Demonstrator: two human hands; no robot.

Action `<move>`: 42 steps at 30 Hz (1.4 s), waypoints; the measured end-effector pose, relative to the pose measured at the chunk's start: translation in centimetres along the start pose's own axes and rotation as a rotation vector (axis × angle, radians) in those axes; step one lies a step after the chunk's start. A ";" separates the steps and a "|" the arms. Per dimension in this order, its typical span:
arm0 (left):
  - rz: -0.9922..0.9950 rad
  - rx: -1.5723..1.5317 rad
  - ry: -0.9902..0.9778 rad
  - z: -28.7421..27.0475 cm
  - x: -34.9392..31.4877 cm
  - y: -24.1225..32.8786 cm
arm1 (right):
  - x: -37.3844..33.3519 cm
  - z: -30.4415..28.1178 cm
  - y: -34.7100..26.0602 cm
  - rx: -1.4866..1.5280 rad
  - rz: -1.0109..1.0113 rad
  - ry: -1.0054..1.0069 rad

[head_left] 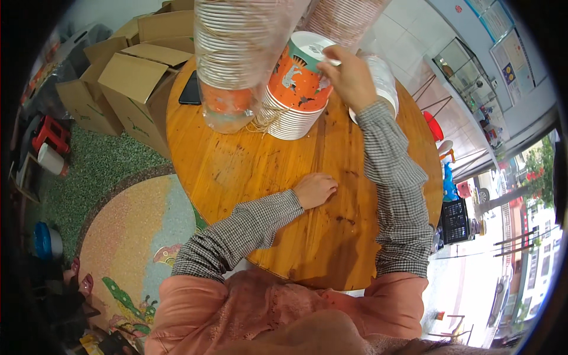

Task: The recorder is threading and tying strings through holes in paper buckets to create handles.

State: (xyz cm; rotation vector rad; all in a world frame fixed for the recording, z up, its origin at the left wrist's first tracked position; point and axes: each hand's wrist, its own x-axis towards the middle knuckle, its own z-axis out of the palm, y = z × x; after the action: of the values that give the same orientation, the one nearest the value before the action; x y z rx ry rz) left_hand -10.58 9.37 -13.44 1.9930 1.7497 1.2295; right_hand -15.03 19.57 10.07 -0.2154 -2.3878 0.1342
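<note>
My right hand [352, 80] reaches to the top of an orange and green paper bucket [299, 77]. Thumb and fingers are closed at the edge of its white round end. The bucket is uppermost in a nested stack, whose white rims [293, 121] show beneath it. On the tabletop rests my left hand [316, 190], fingers curled in, with nothing visible in it. Thin tan string [264, 120] lies against the left side of the stack. Just left of it stands a tall plastic-wrapped stack of paper buckets [236, 59].
Everything stands on a round wooden table [236, 171]. More wrapped buckets [349, 21] rise behind, and a white stack [381, 83] sits beyond my right wrist. A black phone [190, 90] lies at the far left edge. Open cardboard boxes [133, 77] are on the floor at left.
</note>
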 end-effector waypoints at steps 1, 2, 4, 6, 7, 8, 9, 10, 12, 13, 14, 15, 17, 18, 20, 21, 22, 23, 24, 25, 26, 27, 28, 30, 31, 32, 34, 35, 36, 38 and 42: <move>0.030 0.006 0.032 0.1 0.0 -0.2 | -0.7 -1.4 0.6 -0.008 0.085 -0.049; 0.052 -0.010 0.018 0.1 0.4 0.0 | -1.8 -3.2 1.5 0.023 0.071 -0.004; 0.064 0.009 0.104 0.0 0.2 -0.4 | -4.5 -5.8 3.7 0.116 0.142 0.047; 0.078 0.007 0.116 0.0 0.2 -1.6 | -8.6 -7.7 7.0 0.124 0.368 -0.003; 0.085 0.016 0.145 0.2 0.4 -1.9 | -11.5 -8.1 9.5 0.150 0.404 0.028; 0.104 -0.001 0.134 0.2 0.8 -2.0 | -14.9 -8.5 12.1 0.127 0.492 0.016; 0.089 -0.029 0.160 0.0 1.1 -2.0 | -18.4 -8.4 14.5 0.112 0.577 0.006; 0.079 -0.060 0.188 -0.1 1.5 -1.8 | -22.2 -8.3 16.6 0.065 0.660 0.007; 0.011 -0.056 0.193 -0.9 1.5 -2.2 | -27.1 -6.3 17.1 0.171 0.882 0.025; -0.057 -0.055 0.203 -1.3 1.5 -2.6 | -28.2 -4.6 16.4 0.306 1.025 0.050; -0.039 -0.055 0.202 -1.4 1.8 -2.7 | -29.9 -3.3 17.8 0.282 0.949 0.048; -0.048 -0.062 0.228 -1.3 2.1 -3.0 | -31.3 -2.0 19.4 0.259 0.874 0.044; -0.066 -0.052 0.260 -1.5 2.0 -3.6 | -30.6 0.3 21.2 0.242 0.841 0.113; -0.089 -0.047 0.264 -1.7 2.1 -3.2 | -29.8 0.9 22.2 0.215 0.816 0.178; -0.107 -0.013 0.280 -2.2 2.2 -2.8 | -27.4 1.8 24.8 0.241 0.828 0.261; -0.105 -0.004 0.281 -2.3 2.1 -3.0 | -26.1 2.3 25.8 0.266 0.839 0.335; -0.127 0.015 0.275 -2.5 1.9 -3.1 | -25.1 2.9 26.5 0.272 0.835 0.340; -0.155 0.037 0.271 -2.6 1.7 -3.4 | -23.8 3.6 26.9 0.213 0.818 0.418; -0.172 0.034 0.270 -2.7 1.7 -3.3 | -22.8 4.1 27.5 0.151 0.802 0.498; -0.173 0.042 0.270 -2.7 1.8 -3.3 | -21.7 4.4 28.2 0.160 0.802 0.501; -0.194 0.041 0.247 -2.9 2.1 -2.7 | -21.0 4.5 29.3 0.115 0.762 0.578; -0.221 0.043 0.224 -3.1 2.3 -2.4 | -20.1 4.8 30.0 0.075 0.722 0.652; -0.224 0.049 0.222 -3.2 2.5 -2.2 | -19.4 4.8 30.7 0.082 0.726 0.653; -0.253 0.048 0.228 -3.3 2.5 -2.1 | -17.9 5.1 31.5 -0.049 0.750 0.637; -0.262 0.053 0.227 -3.4 2.5 -2.2 | -17.4 5.2 31.8 -0.040 0.753 0.633; -0.269 0.075 0.242 -3.5 2.5 -2.1 | -17.0 5.1 32.2 -0.028 0.787 0.622; -0.282 0.100 0.261 -3.6 2.6 -2.2 | -16.6 4.8 32.6 -0.010 0.819 0.607; -0.286 0.105 0.268 -3.5 2.7 -2.3 | -16.8 4.5 32.8 -0.007 0.826 0.577; -0.289 0.110 0.275 -3.4 2.8 -2.4 | -17.0 4.4 32.9 -0.004 0.833 0.548; -0.305 0.112 0.268 -3.5 2.8 -2.3 | -17.2 4.2 32.7 -0.005 0.809 0.547; -0.305 0.117 0.276 -3.6 2.5 -1.8 | -17.5 3.6 32.0 -0.061 0.764 0.495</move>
State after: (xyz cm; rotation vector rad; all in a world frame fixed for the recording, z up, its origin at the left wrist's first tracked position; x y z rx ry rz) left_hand -14.56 10.86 -11.22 1.5886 2.2043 1.3716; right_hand -1.04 47.45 -9.21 -1.0537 -1.7145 0.3181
